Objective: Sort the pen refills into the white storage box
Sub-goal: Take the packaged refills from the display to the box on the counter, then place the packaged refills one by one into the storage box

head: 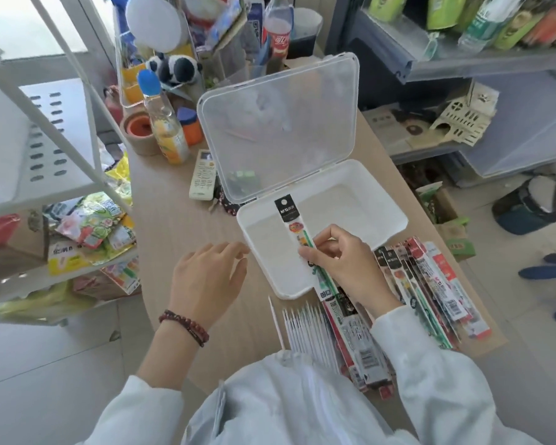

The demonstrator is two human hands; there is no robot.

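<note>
Fingers of right hand pinch black-topped, green-striped refill pack over white box; left hand relaxed, empty.

Daylight pours through the window upper left; white metal rack beneath, pale wooden table centre, grey shelving right, tiled floor below.

Cluttered home: snack shelves, plush panda

the left hand is held palm down, fingers relaxed, slightly spread and pointing far, a beaded bracelet on its bare wrist. to its right, the right hand, sleeved to the wrist, curls its fingers and pinches a refill packet.
</note>
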